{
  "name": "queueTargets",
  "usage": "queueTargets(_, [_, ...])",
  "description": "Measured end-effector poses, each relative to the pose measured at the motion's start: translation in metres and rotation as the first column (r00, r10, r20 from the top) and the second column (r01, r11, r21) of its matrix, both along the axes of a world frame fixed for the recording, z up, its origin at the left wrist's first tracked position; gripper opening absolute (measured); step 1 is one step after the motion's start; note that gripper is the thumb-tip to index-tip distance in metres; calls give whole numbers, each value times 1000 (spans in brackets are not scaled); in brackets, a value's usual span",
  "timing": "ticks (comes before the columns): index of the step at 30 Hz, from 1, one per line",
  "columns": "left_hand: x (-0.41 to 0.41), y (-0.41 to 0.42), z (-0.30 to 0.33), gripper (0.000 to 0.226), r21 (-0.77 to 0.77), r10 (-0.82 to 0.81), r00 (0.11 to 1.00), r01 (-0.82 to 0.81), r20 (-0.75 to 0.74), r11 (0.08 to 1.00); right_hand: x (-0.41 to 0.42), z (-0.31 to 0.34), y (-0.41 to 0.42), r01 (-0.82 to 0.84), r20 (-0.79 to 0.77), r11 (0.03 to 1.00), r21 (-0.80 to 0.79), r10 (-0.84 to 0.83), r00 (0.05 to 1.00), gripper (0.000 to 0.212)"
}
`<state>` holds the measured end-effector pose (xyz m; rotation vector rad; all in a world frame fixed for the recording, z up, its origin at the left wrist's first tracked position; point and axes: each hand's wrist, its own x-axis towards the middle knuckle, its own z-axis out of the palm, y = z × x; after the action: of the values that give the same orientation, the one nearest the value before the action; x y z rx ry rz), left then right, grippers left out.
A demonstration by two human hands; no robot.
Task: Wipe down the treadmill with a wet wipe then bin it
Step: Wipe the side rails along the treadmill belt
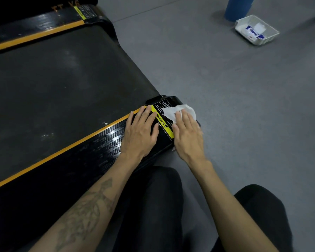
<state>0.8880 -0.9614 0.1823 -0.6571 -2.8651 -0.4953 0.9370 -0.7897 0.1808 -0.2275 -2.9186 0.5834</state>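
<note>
Right hand (187, 135) is flat, fingers straight, pressing the wet wipe (178, 110) onto the treadmill (62, 79) rear corner, right at the side rail's end. Left hand (140, 131) rests flat beside it. Open grey floor (225, 88) to the right, clear tray (256, 30) well apart.

Treadmill (62, 73): black belt, orange side stripes. Warning label (162, 122): yellow and black. Wet wipe (178, 110): white. Floor (225, 88): grey. Tray (256, 30): clear, blue-white contents.
</note>
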Motion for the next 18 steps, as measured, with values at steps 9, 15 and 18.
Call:
queueTargets(9, [1, 0, 0, 53, -11, 3, 1000, -3, -5, 1000, 6, -1, -1, -20, 28, 999, -39, 21, 999, 70])
queueTargets(15, [0, 1, 0, 50, 3, 7, 1000, -7, -15, 1000, 28, 0, -37, 54, 38, 988, -147, -49, 998, 71])
queueTargets(18, [1, 2, 0, 47, 2, 5, 1000, -5, -16, 1000, 11, -2, -20, 26, 24, 991, -131, -23, 999, 75])
